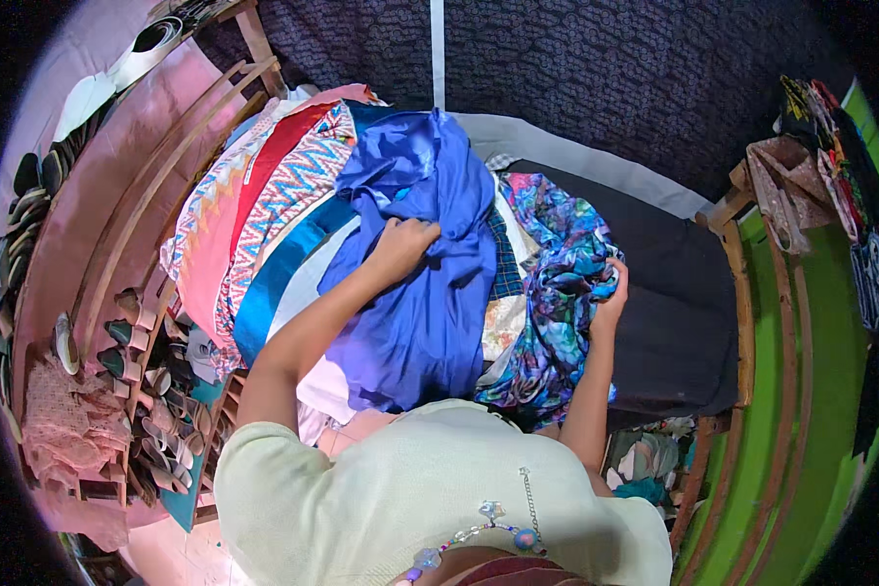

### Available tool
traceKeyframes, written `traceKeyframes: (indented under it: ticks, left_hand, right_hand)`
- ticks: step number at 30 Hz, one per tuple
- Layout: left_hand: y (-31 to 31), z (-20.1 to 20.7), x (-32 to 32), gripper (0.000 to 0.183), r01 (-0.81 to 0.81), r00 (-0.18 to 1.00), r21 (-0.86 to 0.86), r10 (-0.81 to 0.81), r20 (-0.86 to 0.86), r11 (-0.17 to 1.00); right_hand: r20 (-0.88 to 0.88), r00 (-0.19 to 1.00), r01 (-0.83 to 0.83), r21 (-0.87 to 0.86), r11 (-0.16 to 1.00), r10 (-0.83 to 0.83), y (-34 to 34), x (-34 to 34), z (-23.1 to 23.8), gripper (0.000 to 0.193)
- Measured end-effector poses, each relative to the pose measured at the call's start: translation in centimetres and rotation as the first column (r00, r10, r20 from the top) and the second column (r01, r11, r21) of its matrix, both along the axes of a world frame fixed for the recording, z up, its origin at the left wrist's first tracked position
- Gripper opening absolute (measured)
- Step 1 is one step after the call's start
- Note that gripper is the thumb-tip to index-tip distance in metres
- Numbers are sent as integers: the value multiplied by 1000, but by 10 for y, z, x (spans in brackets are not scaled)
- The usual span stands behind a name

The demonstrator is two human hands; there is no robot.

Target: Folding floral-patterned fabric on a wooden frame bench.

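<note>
A plain violet-blue cloth [430,313] lies spread over the middle of a pile of fabrics. My left hand [405,249] is closed on it, fingers curled into the folds near its upper part. To the right, a shiny cloth in blue, purple and turquoise print [557,283] hangs in bunched folds. My right hand [610,298] grips its right edge, with part of the fingers hidden by the fabric. Between the two cloths show a dark checked fabric [503,256] and a cream floral one [503,327].
On the left of the pile lie a zigzag-patterned cloth [293,176], a red one [273,166] and a teal one [283,283]. A black-covered surface [669,303] extends right. Shoes [171,439] fill a rack at lower left. Clothes [830,166] hang at far right.
</note>
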State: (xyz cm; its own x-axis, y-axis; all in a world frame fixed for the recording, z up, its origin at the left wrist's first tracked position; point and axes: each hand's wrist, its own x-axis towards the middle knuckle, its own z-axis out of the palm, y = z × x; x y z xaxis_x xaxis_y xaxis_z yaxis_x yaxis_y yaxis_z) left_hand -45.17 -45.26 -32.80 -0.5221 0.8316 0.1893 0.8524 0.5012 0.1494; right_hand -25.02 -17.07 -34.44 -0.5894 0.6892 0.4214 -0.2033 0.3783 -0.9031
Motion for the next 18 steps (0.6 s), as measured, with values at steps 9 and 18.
traceKeyframes:
  ticks: [9, 18]
  left_hand:
    - [40, 136, -126, 19, -739, 452, 557, -336, 827, 379]
    - [-2, 202, -184, 108, -531, 839, 680, 198, 507, 505]
  right_hand:
    - [6, 999, 38, 133, 990, -39, -21, -14, 5, 33]
    - [-13, 998, 58, 153, 986, -57, -35, -15, 11, 35]
